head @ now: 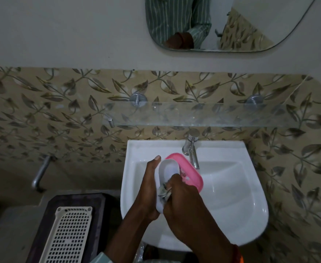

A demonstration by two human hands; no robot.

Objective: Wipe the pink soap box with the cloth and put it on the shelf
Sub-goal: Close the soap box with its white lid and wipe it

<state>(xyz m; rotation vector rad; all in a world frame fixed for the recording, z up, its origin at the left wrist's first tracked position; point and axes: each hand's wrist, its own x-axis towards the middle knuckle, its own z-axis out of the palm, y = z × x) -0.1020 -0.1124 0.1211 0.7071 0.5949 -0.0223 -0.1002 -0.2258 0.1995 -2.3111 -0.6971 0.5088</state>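
Over the white sink point(231, 196) I hold the soap box open: its white inner half point(168, 168) faces me and its pink half point(191, 172) hangs behind it to the right. My left hand point(150, 188) grips the white half along its left edge. My right hand point(182, 194) grips a crumpled grey cloth point(164, 192) and presses it into the lower part of the white half. The glass shelf point(193, 115) runs along the tiled wall above the sink, with nothing on it.
A chrome tap point(191, 149) stands at the sink's back edge, right beside the pink half. A cream perforated basket point(68, 236) lies on a dark stand at lower left. A metal pipe point(41, 173) juts from the left wall. A mirror point(222, 23) hangs above.
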